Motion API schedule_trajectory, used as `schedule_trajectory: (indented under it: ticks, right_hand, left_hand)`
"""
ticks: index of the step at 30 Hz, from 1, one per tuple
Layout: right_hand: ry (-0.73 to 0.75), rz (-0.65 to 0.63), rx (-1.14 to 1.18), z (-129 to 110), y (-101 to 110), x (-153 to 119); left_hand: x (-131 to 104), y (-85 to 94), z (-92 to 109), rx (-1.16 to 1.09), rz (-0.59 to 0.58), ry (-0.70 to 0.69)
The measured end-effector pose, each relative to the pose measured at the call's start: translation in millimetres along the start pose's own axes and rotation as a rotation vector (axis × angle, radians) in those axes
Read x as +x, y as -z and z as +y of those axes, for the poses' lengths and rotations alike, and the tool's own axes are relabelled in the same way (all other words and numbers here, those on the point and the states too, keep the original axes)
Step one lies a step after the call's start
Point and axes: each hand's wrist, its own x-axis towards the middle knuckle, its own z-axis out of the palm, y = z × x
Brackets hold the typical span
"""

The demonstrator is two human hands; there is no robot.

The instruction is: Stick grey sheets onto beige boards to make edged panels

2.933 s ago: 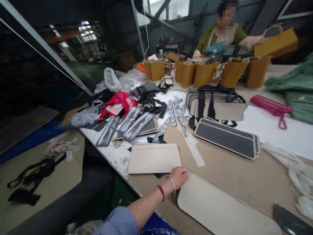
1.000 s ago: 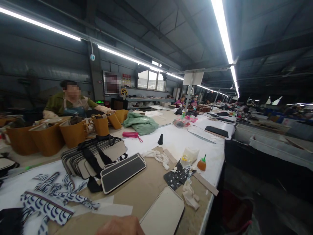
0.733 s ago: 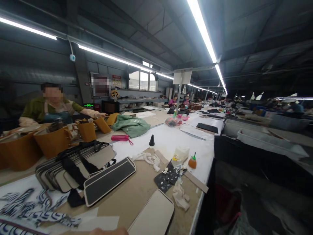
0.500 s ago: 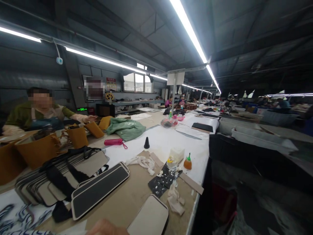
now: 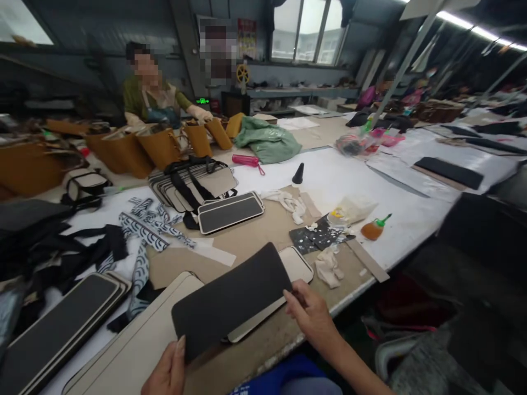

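Note:
A dark grey rectangular panel with rounded corners is held at a slant above the table by both hands. At its lower left corner, my left hand pinches the edge, thumb on top. My right hand grips the right end between thumb and fingers. Partly hidden under the panel is a cream rounded piece. Further left lies a larger cream piece with a dark seam line. Beside it rests a stack of cream-edged dark panels.
Beyond are a dark-centred panel, strapped cream pieces, a black cone, an orange bottle, a glue-spotted board and a crumpled cloth. A co-worker sits behind tan bags. The table edge runs along the right.
The view has swung left and down. Earlier only part of one hand showed at the bottom; now both hands are in view, holding the dark grey panel.

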Motion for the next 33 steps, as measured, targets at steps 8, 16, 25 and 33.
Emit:
schedule_trajectory:
  ticks: [8, 16, 25, 33]
  right_hand:
    - [-0.419, 0.144, 0.204, 93, 20, 8]
    - [-0.499, 0.16, 0.156, 111, 32, 28]
    - [-0.474, 0.044, 0.008, 126, 32, 34]
    - [-0.506, -0.003, -0.033, 133, 35, 41]
  left_hand:
    - [-10, -53.2, 26, -0.06, -0.105, -0.082]
    - [-3, -83.9, 45, 0.022, -0.17, -0.032]
    - [1, -87.5, 51, 0.091, -0.188, 0.051]
    - [2, -91.5, 48, -0.005, -0.157, 0.094]
